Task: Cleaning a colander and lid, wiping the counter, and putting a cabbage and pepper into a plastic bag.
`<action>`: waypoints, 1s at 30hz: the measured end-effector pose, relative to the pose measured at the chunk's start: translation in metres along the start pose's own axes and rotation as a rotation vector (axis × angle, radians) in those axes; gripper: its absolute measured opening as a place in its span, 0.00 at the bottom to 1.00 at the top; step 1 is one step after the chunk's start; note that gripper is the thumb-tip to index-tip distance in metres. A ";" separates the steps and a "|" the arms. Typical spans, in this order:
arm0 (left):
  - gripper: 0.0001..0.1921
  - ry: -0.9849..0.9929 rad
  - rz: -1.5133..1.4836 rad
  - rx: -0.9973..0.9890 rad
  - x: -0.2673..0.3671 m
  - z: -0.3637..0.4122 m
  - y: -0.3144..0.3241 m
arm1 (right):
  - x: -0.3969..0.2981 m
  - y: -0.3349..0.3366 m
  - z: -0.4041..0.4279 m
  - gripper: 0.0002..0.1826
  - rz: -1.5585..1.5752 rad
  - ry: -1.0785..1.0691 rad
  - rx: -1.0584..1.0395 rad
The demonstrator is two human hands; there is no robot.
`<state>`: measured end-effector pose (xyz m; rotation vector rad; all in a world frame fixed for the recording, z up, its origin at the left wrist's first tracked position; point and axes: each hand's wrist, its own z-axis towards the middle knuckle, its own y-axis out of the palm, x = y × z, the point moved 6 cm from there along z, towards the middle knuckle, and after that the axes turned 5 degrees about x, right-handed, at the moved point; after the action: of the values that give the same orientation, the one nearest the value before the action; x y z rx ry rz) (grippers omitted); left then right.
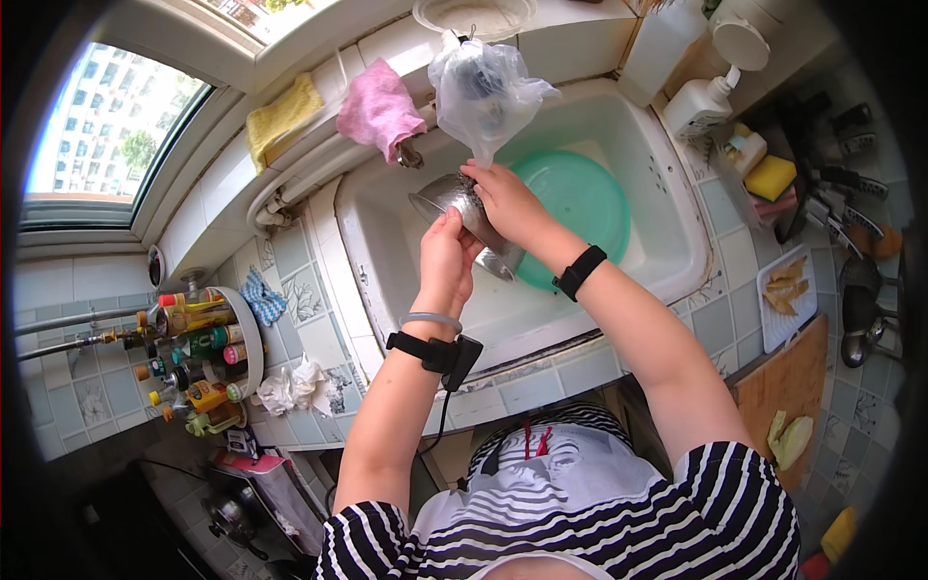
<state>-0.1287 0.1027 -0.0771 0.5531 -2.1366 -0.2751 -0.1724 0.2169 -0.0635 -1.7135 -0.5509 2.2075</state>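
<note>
My left hand (445,254) grips a stainless steel bowl (502,248) from its near side, thumb on top. The bowl is tilted above the left half of the white sink (384,290). My right hand (513,204) presses on the bowl's far side; under its fingers is a dark, shaggy patch that looks like a steel wool scrubber, mostly hidden. Behind the right wrist a green plastic basin (587,217) sits in the sink. A clear plastic bag (493,94) hangs just above my right fingertips, with something dark inside.
A pink cloth (380,109) and a yellow cloth (284,119) hang behind the sink. Bottles (203,341) crowd a rack at left. At right are a pump bottle (699,109), a yellow sponge (770,179), a white tray (772,330) and a wooden cutting board (786,391).
</note>
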 end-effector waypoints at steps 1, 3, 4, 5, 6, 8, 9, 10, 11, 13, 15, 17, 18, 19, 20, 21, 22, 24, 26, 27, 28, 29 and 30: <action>0.15 0.000 -0.029 -0.008 0.001 0.000 0.001 | -0.006 0.001 0.001 0.19 -0.032 -0.036 -0.011; 0.16 -0.008 -0.061 -0.007 -0.001 0.007 -0.007 | -0.015 0.010 -0.014 0.19 0.008 -0.049 -0.048; 0.16 -0.008 -0.156 0.036 -0.001 0.010 -0.015 | -0.022 0.013 -0.022 0.19 -0.010 -0.159 -0.022; 0.17 -0.007 -0.252 0.078 -0.001 0.012 -0.023 | -0.030 0.016 -0.031 0.19 -0.027 -0.269 0.005; 0.18 0.001 -0.315 0.089 0.001 0.013 -0.029 | -0.030 0.017 -0.043 0.22 -0.078 -0.261 -0.034; 0.20 -0.023 -0.427 0.182 0.003 0.012 -0.033 | -0.025 0.016 -0.060 0.23 -0.076 -0.209 0.027; 0.20 -0.027 -0.475 0.221 0.004 0.012 -0.037 | -0.021 0.013 -0.065 0.25 -0.070 -0.160 0.089; 0.20 -0.026 -0.476 0.222 0.005 0.011 -0.039 | -0.014 0.013 -0.067 0.27 -0.046 -0.092 0.100; 0.20 -0.038 -0.537 0.281 0.002 0.009 -0.046 | -0.004 0.018 -0.070 0.27 -0.045 -0.093 0.098; 0.20 -0.052 -0.593 0.333 -0.002 0.007 -0.052 | 0.041 0.017 -0.075 0.26 0.168 0.203 0.267; 0.20 -0.059 -0.634 0.415 -0.006 0.003 -0.062 | 0.066 0.020 -0.076 0.26 0.239 0.361 0.220; 0.20 -0.070 -0.624 0.442 -0.006 -0.004 -0.071 | 0.081 0.024 -0.078 0.26 0.310 0.519 0.168; 0.21 -0.082 -0.614 0.467 -0.007 -0.008 -0.077 | 0.083 0.026 -0.080 0.26 0.406 0.631 0.138; 0.21 -0.081 -0.618 0.469 -0.008 -0.009 -0.084 | 0.085 0.029 -0.081 0.26 0.502 0.744 0.108; 0.21 -0.087 -0.652 0.475 -0.011 -0.008 -0.092 | 0.088 0.028 -0.080 0.26 0.502 0.743 0.103; 0.22 -0.092 -0.684 0.477 -0.012 -0.009 -0.095 | 0.095 0.030 -0.080 0.25 0.559 0.806 0.074; 0.21 -0.088 -0.645 0.436 -0.011 -0.011 -0.097 | 0.102 0.032 -0.079 0.24 0.617 0.868 0.045; 0.21 -0.068 -0.550 0.413 -0.011 -0.014 -0.104 | 0.116 0.034 -0.074 0.23 0.679 0.929 0.052; 0.19 -0.039 -0.286 0.408 -0.009 -0.014 -0.109 | 0.133 0.034 -0.069 0.20 0.777 0.976 0.068; 0.19 -0.038 -0.286 0.409 -0.008 -0.014 -0.110 | 0.133 0.032 -0.063 0.20 0.778 0.975 0.067; 0.18 0.023 -0.142 0.386 -0.002 -0.015 -0.111 | 0.126 0.028 -0.054 0.20 0.689 0.929 0.007; 0.18 0.082 0.003 0.360 0.004 -0.016 -0.109 | 0.117 0.024 -0.048 0.20 0.600 0.881 -0.050; 0.17 0.138 0.051 0.337 0.009 -0.021 -0.099 | 0.106 0.019 -0.044 0.20 0.599 0.882 -0.051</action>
<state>-0.0879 0.0122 -0.0973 0.6872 -2.0695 0.1524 -0.1559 0.2528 -0.1728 -2.8544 0.1538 1.4283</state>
